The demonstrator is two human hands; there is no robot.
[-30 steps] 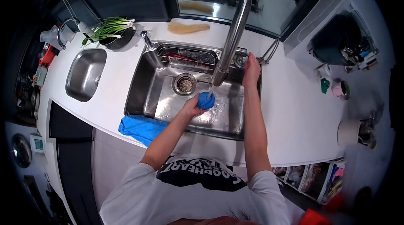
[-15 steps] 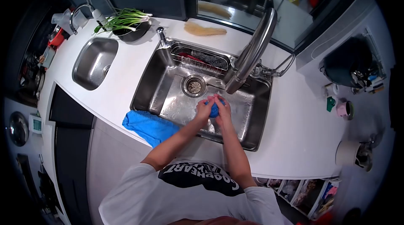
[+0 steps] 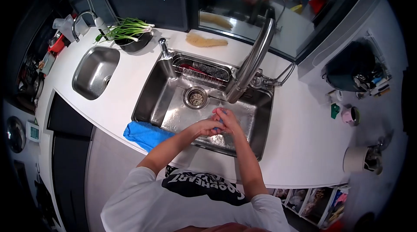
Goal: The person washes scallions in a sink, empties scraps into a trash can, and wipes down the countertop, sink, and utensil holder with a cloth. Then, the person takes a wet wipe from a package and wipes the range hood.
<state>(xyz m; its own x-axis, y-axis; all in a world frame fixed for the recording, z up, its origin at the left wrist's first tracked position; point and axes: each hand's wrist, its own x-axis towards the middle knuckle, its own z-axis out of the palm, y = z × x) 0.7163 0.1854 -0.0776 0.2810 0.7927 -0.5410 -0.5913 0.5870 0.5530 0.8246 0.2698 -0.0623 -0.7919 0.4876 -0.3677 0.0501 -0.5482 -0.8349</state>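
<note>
Over the front part of the large steel sink (image 3: 173, 118), my left hand (image 3: 207, 127) and my right hand (image 3: 227, 120) are clasped tightly together. A wadded blue cloth (image 3: 220, 121) is squeezed between them; only slivers of it show past the fingers. Both hands are closed, with the right one lying partly over the left. Behind my hands is the round drain (image 3: 196, 97), and the tall steel faucet (image 3: 256, 58) arches in from the back right.
A blue towel (image 3: 147, 134) hangs over the sink's front left edge. A wire caddy (image 3: 202, 69) holds a scrubber at the back. Left are a smaller sink (image 3: 95, 73) and a dark bowl (image 3: 134, 44) of green onions (image 3: 126, 30). A tan loofah-like piece (image 3: 206, 41) lies behind.
My hands have closed tighter round the blue cloth, so much less of it shows. The left hand has turned sideways against the right. The whole view has shifted slightly.
</note>
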